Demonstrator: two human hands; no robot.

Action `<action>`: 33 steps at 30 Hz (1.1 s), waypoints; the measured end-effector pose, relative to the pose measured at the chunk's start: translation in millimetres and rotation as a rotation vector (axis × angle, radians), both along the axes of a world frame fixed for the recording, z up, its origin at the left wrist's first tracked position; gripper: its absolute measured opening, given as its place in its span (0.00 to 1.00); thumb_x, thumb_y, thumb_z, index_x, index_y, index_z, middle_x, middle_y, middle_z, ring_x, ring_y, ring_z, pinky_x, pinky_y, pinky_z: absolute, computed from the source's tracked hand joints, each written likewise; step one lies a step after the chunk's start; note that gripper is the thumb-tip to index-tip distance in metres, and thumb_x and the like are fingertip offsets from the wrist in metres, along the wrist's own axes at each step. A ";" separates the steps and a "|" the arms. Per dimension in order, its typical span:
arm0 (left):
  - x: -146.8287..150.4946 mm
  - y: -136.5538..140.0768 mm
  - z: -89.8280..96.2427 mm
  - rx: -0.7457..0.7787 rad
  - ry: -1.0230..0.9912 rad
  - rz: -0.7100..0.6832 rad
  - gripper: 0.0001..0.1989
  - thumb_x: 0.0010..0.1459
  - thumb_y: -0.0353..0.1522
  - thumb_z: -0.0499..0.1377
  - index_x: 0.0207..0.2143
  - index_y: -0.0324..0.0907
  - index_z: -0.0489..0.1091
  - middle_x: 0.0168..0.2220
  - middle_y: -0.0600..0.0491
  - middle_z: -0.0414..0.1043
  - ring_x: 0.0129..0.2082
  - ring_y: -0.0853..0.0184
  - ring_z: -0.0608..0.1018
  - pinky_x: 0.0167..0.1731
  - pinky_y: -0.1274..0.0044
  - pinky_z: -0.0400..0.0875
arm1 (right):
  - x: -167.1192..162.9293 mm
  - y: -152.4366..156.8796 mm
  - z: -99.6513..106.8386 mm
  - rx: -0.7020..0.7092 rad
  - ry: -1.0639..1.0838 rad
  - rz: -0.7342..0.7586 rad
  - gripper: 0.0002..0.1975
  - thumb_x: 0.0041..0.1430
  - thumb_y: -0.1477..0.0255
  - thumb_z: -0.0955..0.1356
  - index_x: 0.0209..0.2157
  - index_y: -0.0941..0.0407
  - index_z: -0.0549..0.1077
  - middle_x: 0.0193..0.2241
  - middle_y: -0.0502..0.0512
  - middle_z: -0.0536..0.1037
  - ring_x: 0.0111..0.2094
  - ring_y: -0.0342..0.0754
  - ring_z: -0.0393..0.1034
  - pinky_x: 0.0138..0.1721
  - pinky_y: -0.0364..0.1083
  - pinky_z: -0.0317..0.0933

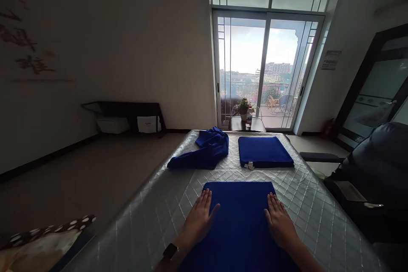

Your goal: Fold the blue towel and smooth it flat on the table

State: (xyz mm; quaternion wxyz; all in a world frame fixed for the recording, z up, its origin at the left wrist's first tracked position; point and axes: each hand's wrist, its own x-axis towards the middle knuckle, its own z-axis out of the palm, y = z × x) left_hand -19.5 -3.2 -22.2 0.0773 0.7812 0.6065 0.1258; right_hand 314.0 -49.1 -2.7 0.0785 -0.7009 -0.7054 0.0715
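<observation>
A dark blue cloth (239, 225) lies flat in front of me, its lower part running out of the bottom of the view. My left hand (201, 214) rests on its left edge, fingers stretched forward and thumb apart. On the right edge lies my right hand (279, 216), also flat with the fingers extended. Farther off, a neatly folded blue cloth (265, 151) with white tags (250, 165) at its near edge sits at the right. Left of it is a crumpled blue cloth (210, 149), loosely heaped.
Everything blue lies on a silvery quilted bed or table surface (143, 216). Beyond it stand a small table (236, 125), a potted plant (244, 107) and a bottle (249, 117) before a sliding glass door. A black leather chair (372, 165) is at the right, a polka-dot cushion (51, 229) lower left.
</observation>
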 end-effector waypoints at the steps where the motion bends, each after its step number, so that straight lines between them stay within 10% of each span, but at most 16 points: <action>1: 0.6 -0.3 0.3 0.000 -0.003 0.008 0.41 0.72 0.53 0.36 0.73 0.32 0.48 0.75 0.39 0.43 0.75 0.54 0.48 0.72 0.58 0.50 | -0.2 -0.1 -0.6 0.004 -0.004 0.000 0.34 0.72 0.64 0.49 0.73 0.67 0.48 0.74 0.61 0.45 0.75 0.50 0.37 0.74 0.54 0.38; 16: 3.6 -9.2 24.4 -0.064 -0.057 0.000 0.42 0.72 0.53 0.35 0.74 0.30 0.44 0.75 0.39 0.37 0.75 0.52 0.47 0.71 0.57 0.51 | 3.3 45.0 20.6 0.021 -0.057 0.065 0.34 0.73 0.62 0.49 0.72 0.67 0.51 0.74 0.62 0.49 0.75 0.51 0.38 0.73 0.53 0.38; 33: 6.7 -2.3 20.4 -0.076 0.037 0.013 0.44 0.71 0.55 0.35 0.73 0.29 0.47 0.75 0.39 0.41 0.75 0.54 0.48 0.72 0.59 0.50 | 12.9 64.6 -0.6 0.068 -0.004 0.039 0.34 0.72 0.64 0.49 0.72 0.67 0.51 0.74 0.62 0.49 0.75 0.50 0.39 0.73 0.53 0.39</action>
